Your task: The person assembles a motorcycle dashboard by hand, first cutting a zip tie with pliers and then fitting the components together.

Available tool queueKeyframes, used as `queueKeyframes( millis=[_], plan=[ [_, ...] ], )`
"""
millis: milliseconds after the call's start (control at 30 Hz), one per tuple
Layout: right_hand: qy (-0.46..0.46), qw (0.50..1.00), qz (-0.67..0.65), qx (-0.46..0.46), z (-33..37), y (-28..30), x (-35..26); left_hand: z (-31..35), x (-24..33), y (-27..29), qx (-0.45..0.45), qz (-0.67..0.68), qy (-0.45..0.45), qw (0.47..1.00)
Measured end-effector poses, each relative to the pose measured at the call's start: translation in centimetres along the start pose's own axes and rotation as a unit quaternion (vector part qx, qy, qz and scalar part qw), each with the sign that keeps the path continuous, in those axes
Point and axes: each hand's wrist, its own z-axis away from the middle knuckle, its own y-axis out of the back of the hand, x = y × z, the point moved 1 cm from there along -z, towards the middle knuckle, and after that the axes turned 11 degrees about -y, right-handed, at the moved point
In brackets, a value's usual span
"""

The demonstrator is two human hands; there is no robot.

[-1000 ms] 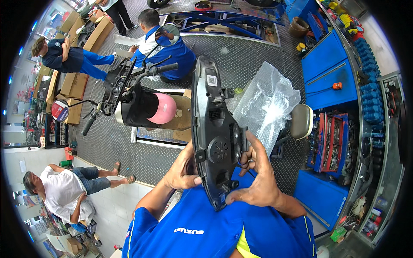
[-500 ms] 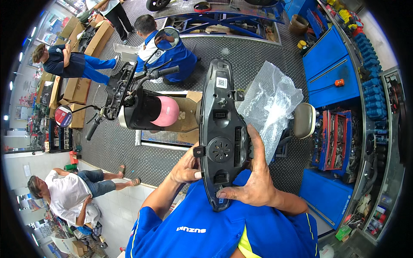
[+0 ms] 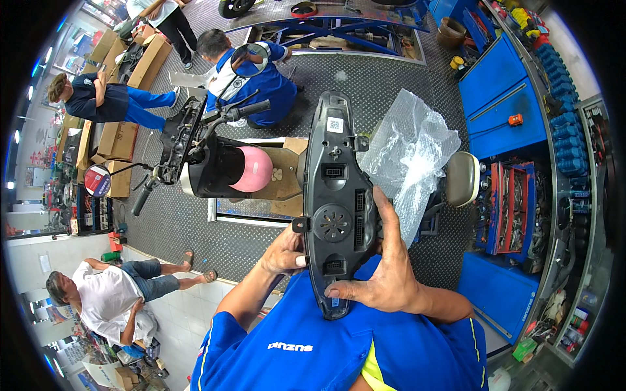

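Observation:
Between my two hands is a long black plastic scooter instrument panel [image 3: 334, 189], its back facing up, with a round grille, connector sockets and side mounting tabs. My left hand [image 3: 285, 251] grips its left edge below a tab, fingers partly hidden beneath. My right hand [image 3: 391, 274] holds the lower right side, the thumb lying across the lower end and a finger stretched up along the edge. Just beyond the panel stands a scooter [image 3: 208, 163] with its front cover off and a pink helmet [image 3: 253, 169] on it. Clear bubble wrap [image 3: 411, 156] lies over its rear.
A crouching person in blue [image 3: 251, 85] works beyond the scooter. Two people stand at the left, one in dark clothes [image 3: 91, 98], one in a white shirt [image 3: 107, 293]. Blue cabinets [image 3: 502, 124] and a red tool rack [image 3: 512, 208] line the right. Cardboard boxes [image 3: 117, 140] sit at far left.
The instrument panel stays in both my hands, almost unmoved. The crouching person's head has shifted slightly left and an arm now reaches out to the right.

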Motion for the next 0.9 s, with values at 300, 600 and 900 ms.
queueKeyframes(
  millis=[300, 600, 900],
  plan=[
    [-0.001, 0.998, -0.06, -0.031, -0.3, 0.0, 0.8, 0.6, 0.7, -0.8, 0.025, -0.019, 0.012, 0.999],
    [-0.101, 0.959, -0.261, -0.05, -0.4, 0.2, 2.4, -0.6, 3.0, -2.5, -0.002, -0.198, -0.064, 0.978],
    [0.002, 0.994, -0.105, -0.012, -0.8, 1.9, 2.9, -1.0, 3.5, -5.7, -0.067, -0.203, -0.003, 0.977]
  ],
)
